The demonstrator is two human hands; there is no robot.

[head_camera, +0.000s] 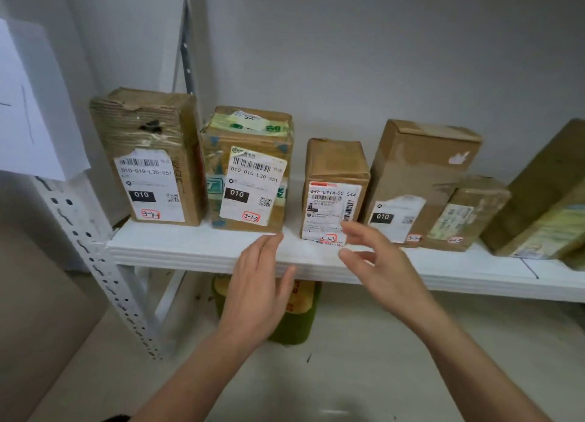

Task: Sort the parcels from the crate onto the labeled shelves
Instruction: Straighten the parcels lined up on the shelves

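Note:
Several brown cardboard parcels stand in a row on a white shelf. From the left: a tall parcel marked 3-1-1, a parcel with green tape marked 3-1-2, a small parcel marked 3-1-3, a taller box and a small one leaning beside it. My left hand is open in front of the shelf edge, below the 3-1-2 parcel. My right hand is open, fingers spread, just in front of the 3-1-3 parcel, holding nothing.
A large tilted box lies at the shelf's right end. A white perforated upright carries the shelf on the left. A green and yellow package sits on the lower level. A sheet of paper hangs at the left.

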